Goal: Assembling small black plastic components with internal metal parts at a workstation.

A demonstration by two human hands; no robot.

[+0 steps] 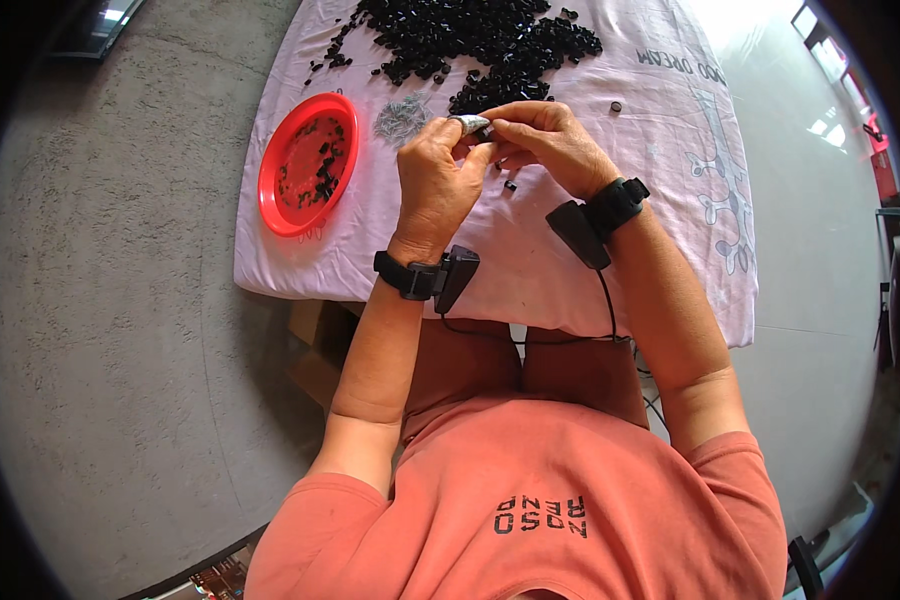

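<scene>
My left hand [438, 182] and my right hand [552, 146] meet over the far middle of the table, fingertips nearly touching. Between them is a small black piece [484, 134], pinched by my left fingers. A silver-grey wrapping [471, 124] shows at a fingertip of my left hand. The right thumb and forefinger close right beside the piece; whatever they grip is too small to make out. Just beyond lies a big heap of glossy black pieces [480, 45]. A little pile of thin silvery bits [403, 120] sits left of my hands.
A red round dish [346, 190] holding some black pieces stands at the table's left. Loose pieces lie at the right [616, 106] and near my right hand [510, 186]. The table wears a pink printed cloth [660, 180]. A cable [610, 300] runs from my wrist straps.
</scene>
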